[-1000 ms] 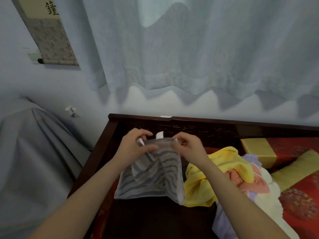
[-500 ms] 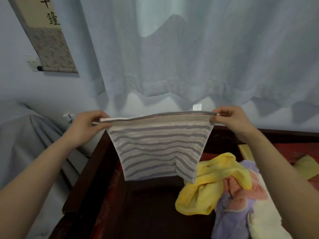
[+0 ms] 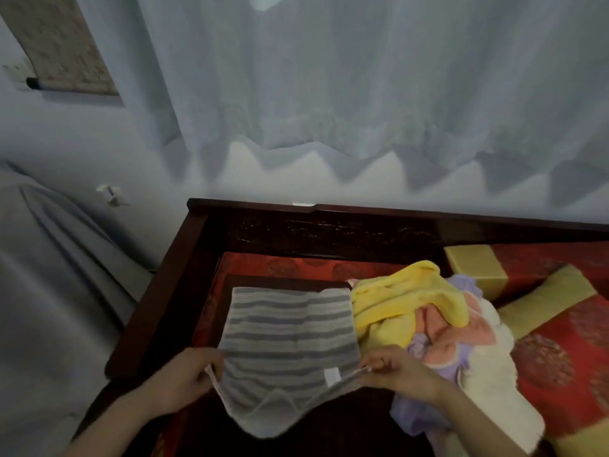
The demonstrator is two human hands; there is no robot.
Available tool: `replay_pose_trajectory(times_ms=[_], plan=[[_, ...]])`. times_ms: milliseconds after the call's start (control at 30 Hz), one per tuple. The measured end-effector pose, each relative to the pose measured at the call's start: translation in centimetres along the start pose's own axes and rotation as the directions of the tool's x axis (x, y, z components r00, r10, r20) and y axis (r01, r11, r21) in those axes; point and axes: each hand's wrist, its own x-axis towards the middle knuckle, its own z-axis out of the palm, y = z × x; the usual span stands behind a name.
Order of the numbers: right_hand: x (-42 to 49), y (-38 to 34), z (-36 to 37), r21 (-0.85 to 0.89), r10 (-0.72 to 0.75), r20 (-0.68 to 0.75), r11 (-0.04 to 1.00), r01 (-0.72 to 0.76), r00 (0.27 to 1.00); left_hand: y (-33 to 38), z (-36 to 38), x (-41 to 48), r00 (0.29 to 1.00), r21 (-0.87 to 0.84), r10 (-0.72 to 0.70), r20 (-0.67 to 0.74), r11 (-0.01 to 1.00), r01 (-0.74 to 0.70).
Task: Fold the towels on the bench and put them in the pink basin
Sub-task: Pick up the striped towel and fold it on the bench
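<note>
A grey-and-white striped towel (image 3: 290,328) lies spread on the dark wooden bench (image 3: 197,258), its far edge flat and its near edge lifted. My left hand (image 3: 184,379) pinches the near left corner and my right hand (image 3: 395,374) pinches the near right corner. A small white label shows near the right corner. To the right sits a heap of unfolded towels: a yellow towel (image 3: 405,301) on top, a pink towel (image 3: 438,334), a purple towel (image 3: 418,417) and a white towel (image 3: 494,384). The pink basin is not in view.
Red and gold cushions (image 3: 560,324) cover the bench's right side. The carved bench backrest (image 3: 362,225) runs along the wall under a pale curtain (image 3: 362,77). A grey cloth-covered object (image 3: 49,291) stands left of the bench, and a scroll (image 3: 59,47) hangs on the wall.
The striped towel, first bunched between both hands, was stretched out in the air and is now laid flat on the bench. Both hands came down toward me, still holding its corners.
</note>
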Motion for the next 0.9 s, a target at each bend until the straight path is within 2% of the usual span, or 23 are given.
replay_pose_trajectory(times_ms=[133, 233, 300, 333, 400, 500, 567, 633, 700, 767, 833, 900], plan=[[0.6, 2.4, 4.9, 0.092, 0.074, 0.044, 0.993, -0.078, 0.996, -0.4, 5.5, 3.4, 0.990, -0.169, -0.138, 0.016, 0.976, 0.139], [0.5, 2.9, 4.8, 0.104, 0.109, 0.166, 0.986, -0.128, 0.980, -1.4, 6.3, 5.3, 0.939, -0.223, -0.249, 0.237, 0.927, 0.303], [0.3, 3.4, 3.8, 0.116, 0.126, 0.166, 0.982, -0.146, 0.978, -2.2, 5.8, 5.4, 0.903, -0.277, -0.259, 0.342, 0.891, 0.361], [0.4, 3.5, 3.4, 0.116, 0.127, 0.129, 0.983, -0.142, 0.983, -2.3, 5.3, 5.2, 0.898, -0.325, -0.275, 0.342, 0.863, 0.388], [1.3, 3.7, 2.4, 0.117, 0.115, 0.016, 0.986, -0.116, 0.993, -2.4, 4.0, 4.6, 0.905, -0.526, -0.325, 0.273, 0.738, 0.424], [4.1, 3.2, 1.2, 0.067, 0.069, -0.227, 0.996, -0.055, 0.971, -3.4, 2.2, 4.8, 0.926, -0.840, -0.362, 0.107, 0.465, 0.279], [6.0, 2.6, 0.6, 0.083, 0.058, -0.380, 0.996, -0.029, 0.923, -4.1, 1.5, 5.8, 0.898, -0.916, -0.440, -0.008, 0.364, 0.170], [8.2, 2.6, 0.2, 0.104, 0.078, -0.513, 0.994, -0.028, 0.855, -4.9, 1.3, 7.2, 0.841, -0.946, -0.535, -0.086, 0.310, 0.100], [9.9, 2.9, 0.0, 0.095, 0.113, -0.553, 0.993, -0.072, 0.825, -5.8, 1.7, 8.6, 0.769, -0.950, -0.625, -0.134, 0.302, 0.079], [11.2, 3.3, -0.1, 0.070, 0.166, -0.519, 0.986, -0.152, 0.838, -6.6, 2.3, 9.6, 0.728, -0.923, -0.665, -0.167, 0.364, 0.121], [12.6, 3.8, -0.6, 0.001, 0.211, -0.449, 0.972, -0.236, 0.868, -7.4, 2.8, 10.5, 0.732, -0.861, -0.656, -0.183, 0.467, 0.203], [13.6, 3.9, -1.3, -0.190, 0.200, -0.396, 0.937, -0.293, 0.896, -7.9, 2.9, 11.2, 0.761, -0.759, -0.620, -0.191, 0.585, 0.286]])
